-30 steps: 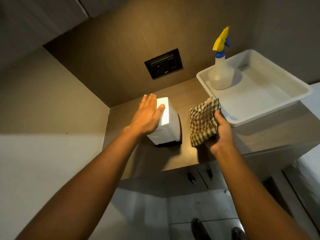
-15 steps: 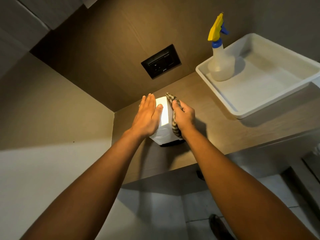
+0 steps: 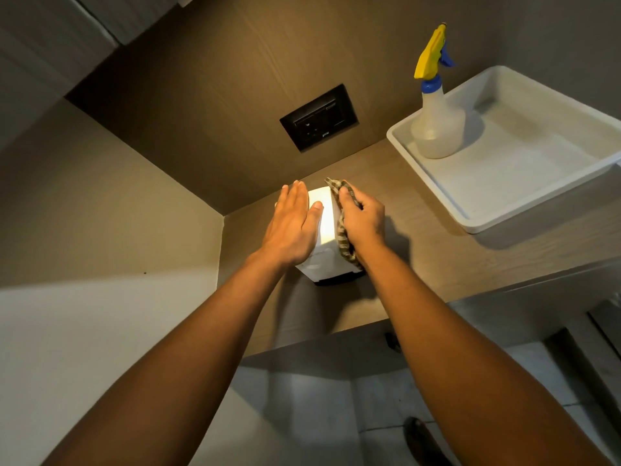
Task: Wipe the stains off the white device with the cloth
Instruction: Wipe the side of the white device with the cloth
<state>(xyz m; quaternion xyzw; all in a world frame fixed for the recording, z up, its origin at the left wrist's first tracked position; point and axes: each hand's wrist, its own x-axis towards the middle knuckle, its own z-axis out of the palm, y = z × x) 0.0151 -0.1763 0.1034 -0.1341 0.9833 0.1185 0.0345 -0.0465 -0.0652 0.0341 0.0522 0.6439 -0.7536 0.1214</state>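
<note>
Across the bottom of the shot a brown wood-look worktop [image 3: 453, 264] is seen, running into a corner of matching panelled wall. Off to the right on it, a big white tray [image 3: 524, 196] is parked, and a clear spray bottle [image 3: 437, 129] with a yellow and blue trigger head is stood upright in the tray's near-left corner. A black socket plate [image 3: 319, 117] is set into the back wall. Near the corner, well apart from the tray, the white device [image 3: 324, 220] is stood upright on the worktop, its top lit up bright. It's pinned from both sides: the left hand [image 3: 292, 230] is laid flat and open against the left face, fingers straight and together. The right hand [image 3: 364, 223] is closed around the checked cloth [image 3: 342, 230], which is pressed against the device's right face and bunched between palm and device. Stains can't be made out from this angle.
</note>
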